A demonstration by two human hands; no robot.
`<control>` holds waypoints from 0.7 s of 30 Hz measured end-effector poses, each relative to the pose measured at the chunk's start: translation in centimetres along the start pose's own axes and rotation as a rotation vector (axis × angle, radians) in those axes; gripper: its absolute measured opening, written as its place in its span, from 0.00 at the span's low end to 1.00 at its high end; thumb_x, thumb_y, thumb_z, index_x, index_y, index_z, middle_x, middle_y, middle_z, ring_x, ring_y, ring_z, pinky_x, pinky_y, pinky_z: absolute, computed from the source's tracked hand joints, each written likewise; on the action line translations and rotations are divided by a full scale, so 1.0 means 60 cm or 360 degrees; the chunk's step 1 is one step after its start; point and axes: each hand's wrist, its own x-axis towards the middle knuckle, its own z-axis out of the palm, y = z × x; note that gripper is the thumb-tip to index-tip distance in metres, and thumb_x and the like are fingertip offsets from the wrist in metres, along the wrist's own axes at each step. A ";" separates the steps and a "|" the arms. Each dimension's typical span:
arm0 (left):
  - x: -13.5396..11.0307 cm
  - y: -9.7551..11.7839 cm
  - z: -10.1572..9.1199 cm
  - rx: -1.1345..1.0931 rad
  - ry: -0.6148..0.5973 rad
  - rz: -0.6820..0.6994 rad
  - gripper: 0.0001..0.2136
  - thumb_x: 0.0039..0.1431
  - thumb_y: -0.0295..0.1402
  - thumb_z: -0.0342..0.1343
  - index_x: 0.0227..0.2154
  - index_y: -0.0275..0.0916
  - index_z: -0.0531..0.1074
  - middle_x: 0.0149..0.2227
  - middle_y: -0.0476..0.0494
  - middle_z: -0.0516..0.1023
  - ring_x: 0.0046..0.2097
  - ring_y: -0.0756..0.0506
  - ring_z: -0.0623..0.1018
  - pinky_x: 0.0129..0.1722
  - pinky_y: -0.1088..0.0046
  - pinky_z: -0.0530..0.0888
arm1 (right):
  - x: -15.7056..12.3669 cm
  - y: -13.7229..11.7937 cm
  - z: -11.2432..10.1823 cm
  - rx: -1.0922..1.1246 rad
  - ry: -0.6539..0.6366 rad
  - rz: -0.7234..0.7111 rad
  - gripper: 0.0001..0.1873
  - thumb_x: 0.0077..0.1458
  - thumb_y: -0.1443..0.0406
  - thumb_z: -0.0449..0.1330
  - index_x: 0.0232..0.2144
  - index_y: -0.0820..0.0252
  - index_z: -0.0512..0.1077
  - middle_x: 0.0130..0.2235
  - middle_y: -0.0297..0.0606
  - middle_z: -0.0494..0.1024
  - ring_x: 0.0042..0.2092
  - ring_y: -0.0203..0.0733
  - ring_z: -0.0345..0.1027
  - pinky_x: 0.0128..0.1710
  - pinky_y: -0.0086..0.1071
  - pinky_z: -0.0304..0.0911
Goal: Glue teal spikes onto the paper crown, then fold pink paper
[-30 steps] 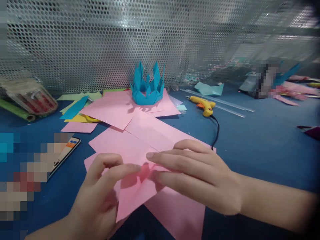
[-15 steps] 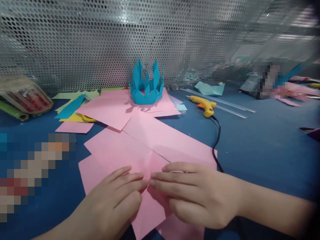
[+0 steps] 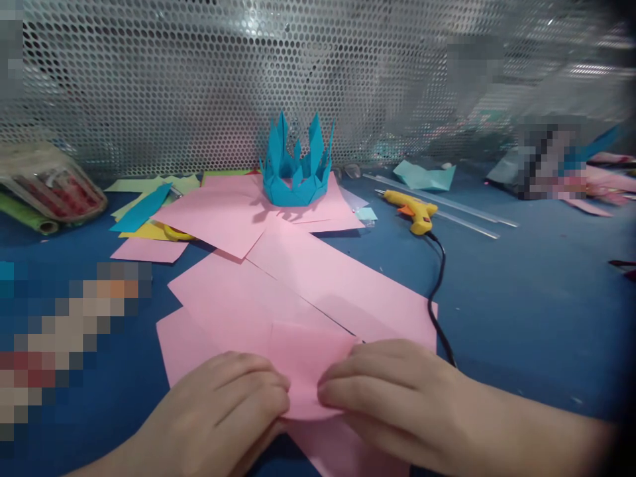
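Observation:
My left hand (image 3: 233, 407) and my right hand (image 3: 392, 394) both pinch a folded pink paper (image 3: 305, 364) near the table's front edge, fingers curled over its lower corners. The folded piece lies on top of several loose pink sheets (image 3: 318, 278) spread over the blue table (image 3: 521, 298). A finished blue paper crown (image 3: 295, 169) stands upright on the far pink sheet, well beyond my hands.
A yellow glue gun (image 3: 412, 211) lies at the right, its black cord (image 3: 440, 291) running toward my right wrist. Clear glue sticks (image 3: 447, 205), coloured paper scraps (image 3: 144, 212) and a plastic packet (image 3: 50, 182) sit along the perforated metal wall (image 3: 199, 79).
My hands drew back toward me and lowered onto the paper. The pink piece went from being lifted between my fingertips to being folded over and pressed down flat.

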 end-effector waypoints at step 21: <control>-0.020 -0.009 0.000 -0.0228 -0.0315 -0.0305 0.14 0.66 0.23 0.45 0.45 0.46 0.72 0.50 0.46 0.71 0.42 0.53 0.78 0.41 0.82 0.77 | 0.001 0.009 0.000 0.0287 0.0117 0.0303 0.16 0.63 0.75 0.52 0.48 0.63 0.74 0.40 0.42 0.74 0.40 0.32 0.72 0.42 0.21 0.68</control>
